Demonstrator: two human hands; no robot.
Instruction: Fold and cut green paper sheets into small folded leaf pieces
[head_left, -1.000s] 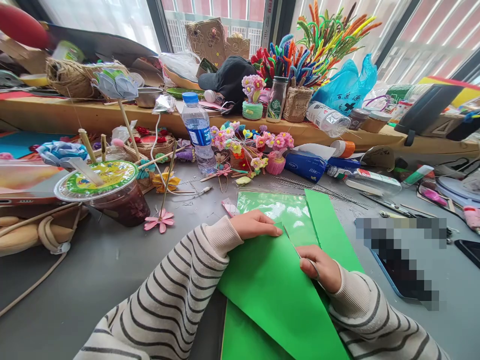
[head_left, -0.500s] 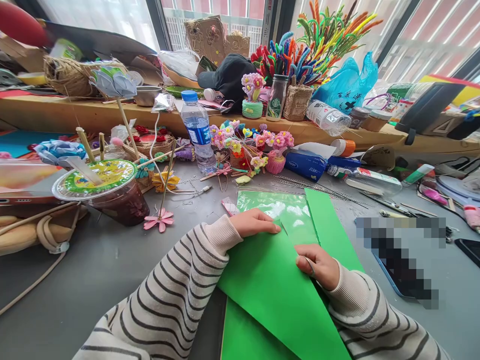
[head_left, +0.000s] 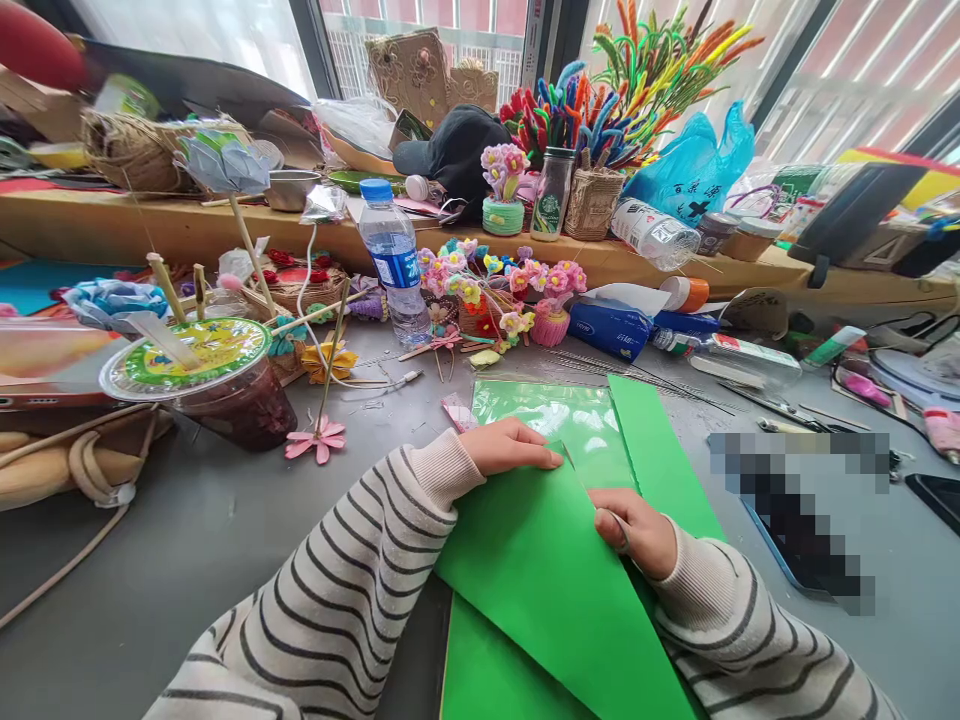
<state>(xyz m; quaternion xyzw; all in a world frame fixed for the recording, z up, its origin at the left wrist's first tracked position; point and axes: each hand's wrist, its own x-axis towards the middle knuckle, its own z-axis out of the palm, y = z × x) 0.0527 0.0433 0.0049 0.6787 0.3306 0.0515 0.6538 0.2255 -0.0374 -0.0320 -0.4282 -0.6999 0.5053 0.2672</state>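
Observation:
A large green paper sheet [head_left: 544, 590] lies slanted in front of me. My left hand [head_left: 517, 447] rests on its upper edge, with fingers pressed together at the top corner. At the sheet's right edge, my right hand [head_left: 637, 530] is closed. A thin grey loop curves by its thumb and a fine line runs up along the paper's edge, which looks like scissors, mostly hidden by hand and paper. Beneath lie a clear plastic sleeve [head_left: 544, 402] and another green sheet [head_left: 664, 440].
A lidded drink cup [head_left: 240, 410] and a pink flower [head_left: 319, 440] stand left. A water bottle [head_left: 394, 265], crocheted flowers [head_left: 517, 290] and a tissue pack [head_left: 611, 328] are behind. A partly blurred-out phone [head_left: 787, 555] lies right. Crafts crowd the ledge [head_left: 315, 240].
The view has shifted very slightly. Both hands and the green sheet keep nearly the same places.

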